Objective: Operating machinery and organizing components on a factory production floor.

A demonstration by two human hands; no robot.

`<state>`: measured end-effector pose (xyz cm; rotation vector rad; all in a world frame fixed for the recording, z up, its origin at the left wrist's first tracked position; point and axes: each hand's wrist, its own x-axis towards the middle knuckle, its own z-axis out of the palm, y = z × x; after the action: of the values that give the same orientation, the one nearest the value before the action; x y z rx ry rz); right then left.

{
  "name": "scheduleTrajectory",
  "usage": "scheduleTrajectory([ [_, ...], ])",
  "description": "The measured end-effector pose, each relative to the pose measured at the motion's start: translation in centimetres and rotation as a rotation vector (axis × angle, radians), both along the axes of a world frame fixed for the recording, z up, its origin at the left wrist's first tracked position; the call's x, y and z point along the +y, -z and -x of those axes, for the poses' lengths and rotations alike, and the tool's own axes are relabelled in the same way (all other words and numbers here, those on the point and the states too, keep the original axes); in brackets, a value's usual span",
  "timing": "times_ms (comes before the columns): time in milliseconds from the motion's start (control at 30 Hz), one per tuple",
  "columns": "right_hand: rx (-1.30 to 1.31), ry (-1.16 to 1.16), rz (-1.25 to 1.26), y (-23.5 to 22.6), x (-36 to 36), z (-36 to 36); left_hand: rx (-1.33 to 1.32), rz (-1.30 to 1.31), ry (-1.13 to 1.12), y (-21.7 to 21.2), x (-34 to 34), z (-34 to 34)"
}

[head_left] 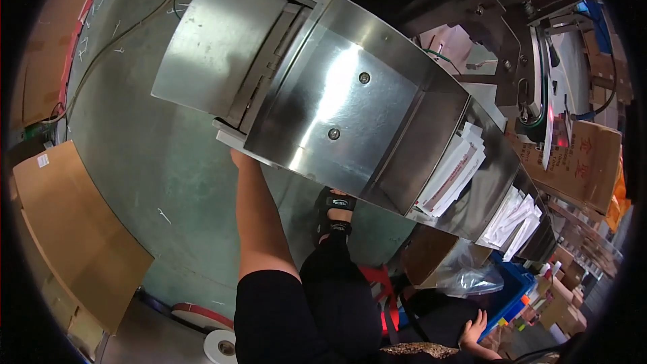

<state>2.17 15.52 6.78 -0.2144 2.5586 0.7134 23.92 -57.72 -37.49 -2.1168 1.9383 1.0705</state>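
White flat packets [450,174] lie stacked in the steel chute [350,94], further packets [515,219] lower down. Left hand [236,157] reaches under the chute's edge, grip hidden. Right hand [474,329] hangs open near a blue crate [509,290], holding nothing.
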Motion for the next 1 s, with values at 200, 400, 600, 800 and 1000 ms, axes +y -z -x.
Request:
scheduleTrajectory([
  [200,-0.010,0.002,0.015,1.0,-1.2,0.0,-0.016,0.403,0.486,2.0,0.9,-4.5],
  [400,0.109,0.083,0.079,-0.4,-0.5,-2.1,0.287,-0.095,0.175,-10.2,12.7,-1.5],
  [600,0.183,0.098,0.214,0.3,1.5,-3.1,1.019,0.065,0.099,-31.4,12.4,1.8],
  [800,0.241,0.132,0.311,-0.1,1.2,-4.7,0.714,0.353,0.492,-41.1,8.1,16.0],
  [1000,0.426,0.106,0.484,0.2,3.8,-7.8,0.297,0.588,0.669,-39.2,9.9,20.1],
])
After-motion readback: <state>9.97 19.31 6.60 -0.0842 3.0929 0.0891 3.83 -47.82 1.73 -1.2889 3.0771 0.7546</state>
